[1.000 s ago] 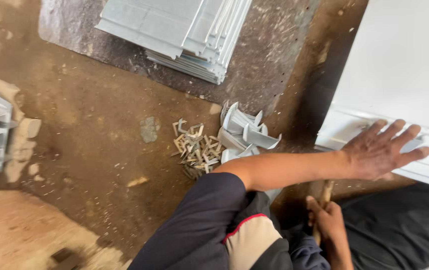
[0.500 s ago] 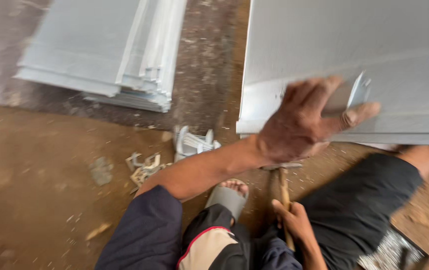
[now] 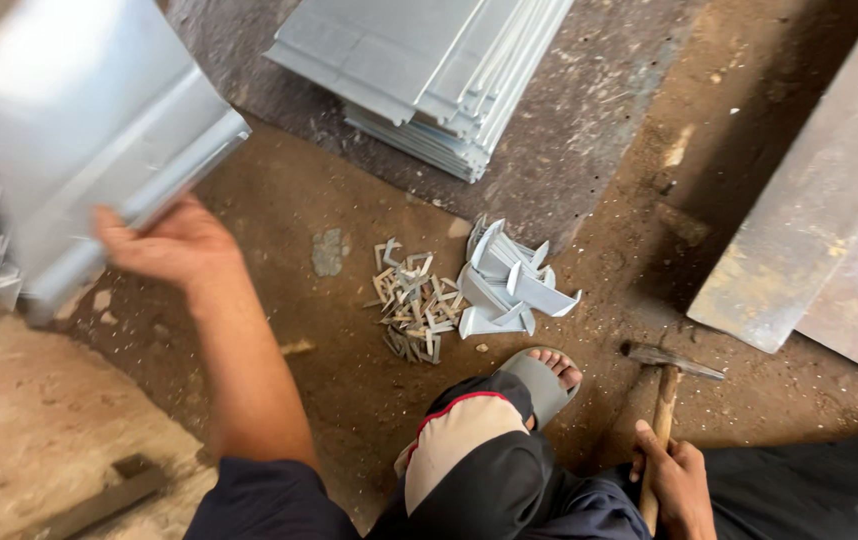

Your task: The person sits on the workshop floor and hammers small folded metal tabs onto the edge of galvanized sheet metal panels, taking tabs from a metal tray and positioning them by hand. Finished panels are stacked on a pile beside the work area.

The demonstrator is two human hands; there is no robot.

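Head view, looking down at a person seated on a dirt floor [image 3: 279, 200].

At the upper left of the frame, the left hand [image 3: 164, 245] grips the lower edge of a pale grey metal sheet [image 3: 79, 140] with a folded rim. The fingers curl under that rim and the thumb side shows on top, so the grip is closed on the sheet. The sheet is blurred and tilted, and its upper and left parts run out of the frame. It looks thin and stiff, probably light for its size but awkward, likely to flex and swing if held at one corner only. Its cut edges are probably sharp, so the folded rim seems the safer place to take hold.

At the lower right, the right hand [image 3: 674, 485] is wrapped around the wooden handle of a hammer [image 3: 664, 395], whose dark head rests on the floor.

In the middle lie a heap of small bent metal clips [image 3: 411, 305] and, just beside it to the right, a cluster of larger grey corner pieces [image 3: 509, 285]. A foot in a grey sandal [image 3: 544, 380] sits just below them. A stack of similar sheets [image 3: 439, 70] lies at the top centre.

The far left edge shows stacked grey parts, cut off and hard to make out. A rusty slab at the right edge is only partly visible.
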